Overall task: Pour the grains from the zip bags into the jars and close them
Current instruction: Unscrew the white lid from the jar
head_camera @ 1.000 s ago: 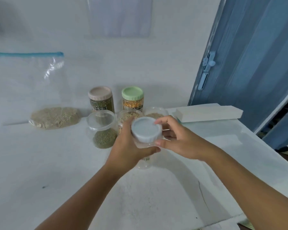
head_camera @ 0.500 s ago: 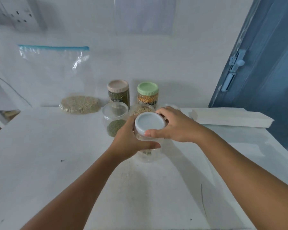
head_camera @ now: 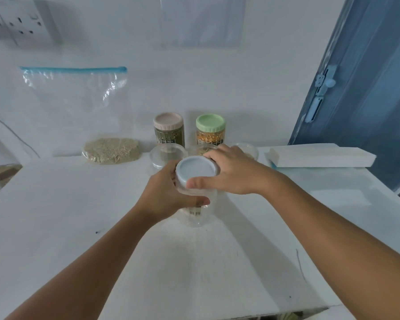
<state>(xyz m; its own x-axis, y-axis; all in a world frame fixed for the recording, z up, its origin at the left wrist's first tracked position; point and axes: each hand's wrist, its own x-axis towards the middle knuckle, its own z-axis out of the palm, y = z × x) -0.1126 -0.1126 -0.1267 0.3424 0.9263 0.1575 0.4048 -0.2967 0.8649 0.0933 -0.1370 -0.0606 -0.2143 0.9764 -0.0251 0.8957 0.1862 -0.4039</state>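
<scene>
A clear plastic jar [head_camera: 195,215] stands on the white table [head_camera: 56,215] in the middle of the view. My left hand [head_camera: 166,195] wraps around its body. My right hand [head_camera: 233,172] grips the pale blue lid [head_camera: 195,168] on top of it, thumb at the front rim. A zip bag [head_camera: 79,107] with a blue seal leans on the back wall, with beige grain [head_camera: 111,150] in its bottom. Two closed jars stand behind: one with a pink lid [head_camera: 168,130] holding green grain, one with a green lid [head_camera: 210,129] holding yellow grain.
Three open clear jars sit just behind my hands, the left one [head_camera: 166,154] plainly seen, the others partly hidden. A long white block [head_camera: 321,155] lies at the right. A blue door [head_camera: 367,77] stands at the right; a wall socket [head_camera: 26,21] is top left.
The view has swung left and down, bringing the whole zip bag and the wall socket into sight. My right hand has turned on the lid, its thumb now at the front rim.
</scene>
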